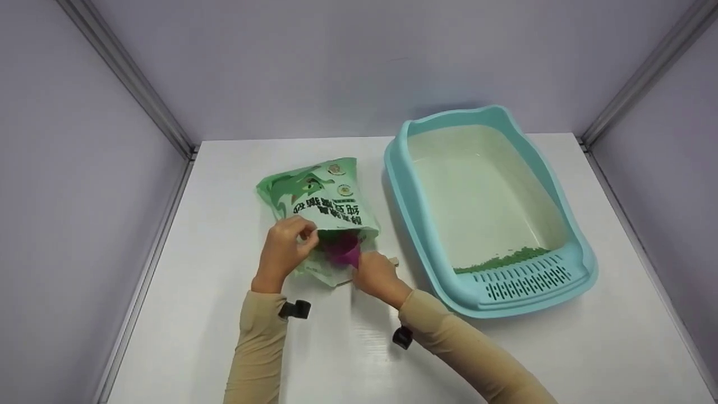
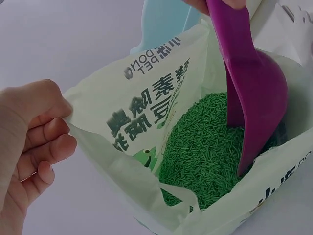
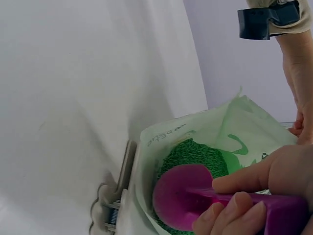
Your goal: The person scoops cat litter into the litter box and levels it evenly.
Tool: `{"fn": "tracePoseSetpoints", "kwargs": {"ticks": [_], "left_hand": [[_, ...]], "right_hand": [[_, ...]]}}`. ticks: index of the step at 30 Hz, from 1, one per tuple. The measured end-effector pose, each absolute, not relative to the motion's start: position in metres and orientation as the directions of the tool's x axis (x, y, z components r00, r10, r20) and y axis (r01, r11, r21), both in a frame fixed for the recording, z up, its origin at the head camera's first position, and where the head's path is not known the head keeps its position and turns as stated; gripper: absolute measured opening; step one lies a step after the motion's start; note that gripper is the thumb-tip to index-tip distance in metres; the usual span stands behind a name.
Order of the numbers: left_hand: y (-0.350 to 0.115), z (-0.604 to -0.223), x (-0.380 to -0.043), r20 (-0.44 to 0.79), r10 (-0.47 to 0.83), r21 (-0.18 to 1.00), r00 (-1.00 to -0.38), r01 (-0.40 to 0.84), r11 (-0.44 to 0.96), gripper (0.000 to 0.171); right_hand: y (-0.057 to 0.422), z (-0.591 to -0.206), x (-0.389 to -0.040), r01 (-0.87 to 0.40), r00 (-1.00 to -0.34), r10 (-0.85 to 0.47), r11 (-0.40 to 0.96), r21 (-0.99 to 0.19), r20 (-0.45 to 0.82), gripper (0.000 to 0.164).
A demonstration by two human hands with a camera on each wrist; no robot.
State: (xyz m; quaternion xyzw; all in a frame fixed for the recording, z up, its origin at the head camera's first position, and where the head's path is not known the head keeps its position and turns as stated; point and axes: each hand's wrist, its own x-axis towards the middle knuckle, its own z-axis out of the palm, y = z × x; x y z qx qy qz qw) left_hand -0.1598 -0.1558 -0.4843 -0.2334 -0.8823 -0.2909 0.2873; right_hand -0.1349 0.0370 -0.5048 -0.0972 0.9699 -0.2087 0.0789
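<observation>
A pale green bag (image 1: 331,196) with dark printing lies on the table, its mouth toward me. My left hand (image 1: 286,247) pinches the upper edge of the mouth between thumb and finger and holds it up. Green pellets (image 2: 200,147) show inside in the left wrist view. My right hand (image 1: 377,275) grips the handle of a purple scoop (image 2: 259,88). The scoop's bowl is in the bag mouth, its lip against the pellets. In the right wrist view the scoop (image 3: 181,196) hides part of the pellets.
A light blue litter box (image 1: 415,202) stands to the right of the bag, with a strip of green pellets (image 1: 505,260) beside its slotted front ledge. A spring clip (image 3: 112,210) lies against the bag on the white table (image 1: 185,269). Walls enclose the table's back and sides.
</observation>
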Motion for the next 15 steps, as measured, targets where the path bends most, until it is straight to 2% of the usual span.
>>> {"fn": "tracePoseSetpoints", "kwargs": {"ticks": [9, 15], "left_hand": [[-0.155, -0.484, -0.160, 0.641, 0.247, 0.371, -0.727, 0.575, 0.729, 0.007], [-0.155, -0.483, -0.160, 0.651, 0.247, 0.369, -0.718, 0.583, 0.724, 0.008]], "right_hand": [[0.038, -0.524, -0.138, -0.162, -0.971, -0.226, 0.866, -0.473, -0.080, 0.010], [0.037, -0.530, -0.141, -0.136, -0.970, -0.218, 0.847, -0.514, -0.104, 0.013]]}}
